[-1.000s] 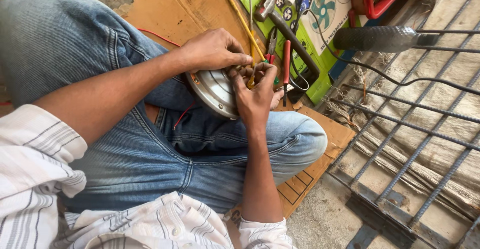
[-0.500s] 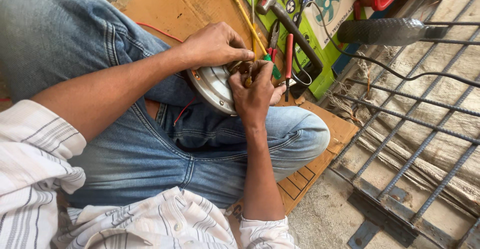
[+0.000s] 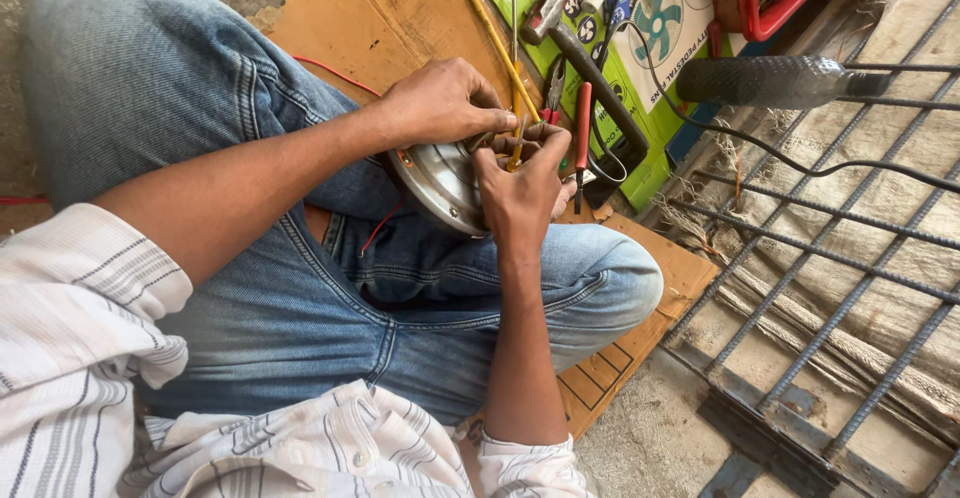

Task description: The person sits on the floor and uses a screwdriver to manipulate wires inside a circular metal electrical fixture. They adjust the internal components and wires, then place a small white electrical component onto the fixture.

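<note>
A round silver motor housing (image 3: 440, 183) is steadied on the lap by the left hand (image 3: 440, 108), fingers curled over its rim, while a yellow-handled tool (image 3: 516, 136) is gripped against it by the right hand (image 3: 522, 183); careful, precise pressure seems required next.

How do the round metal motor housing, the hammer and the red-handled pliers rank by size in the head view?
1. Round metal motor housing, though partly hidden by the hands and nearer the camera.
2. Hammer.
3. Red-handled pliers, the slimmest, though nearly as long as the hammer.

Both hands, left hand (image 3: 440, 106) and right hand (image 3: 522, 188), grip a round metal housing (image 3: 436, 183).
</note>
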